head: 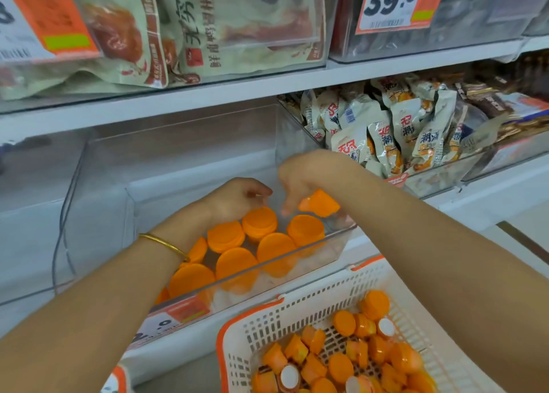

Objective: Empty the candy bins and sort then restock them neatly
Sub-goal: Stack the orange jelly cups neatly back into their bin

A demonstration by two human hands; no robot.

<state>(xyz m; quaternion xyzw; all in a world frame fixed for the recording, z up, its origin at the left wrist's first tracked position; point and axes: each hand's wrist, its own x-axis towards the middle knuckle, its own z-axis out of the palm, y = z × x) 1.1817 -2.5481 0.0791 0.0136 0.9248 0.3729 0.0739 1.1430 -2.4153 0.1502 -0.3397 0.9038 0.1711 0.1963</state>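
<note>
A clear plastic bin [335,244] on the middle shelf holds several orange candy cups [234,263] standing in rows with their flat ends up. My left hand [237,198], a gold bangle on its wrist, rests with curled fingers on the rear cup [260,221]. My right hand [297,181] reaches over the bin's back right corner and holds a tilted orange cup [319,204] in its fingers. Below on the right, a white basket with an orange rim [267,312] holds several loose orange cups [341,363].
To the right, a clear bin [439,178] is full of white and orange snack packets [386,137]. The shelf above carries bins of green meat-snack bags [190,36] and a 39.8 price tag [392,3]. An empty clear bin [68,214] stands on the left.
</note>
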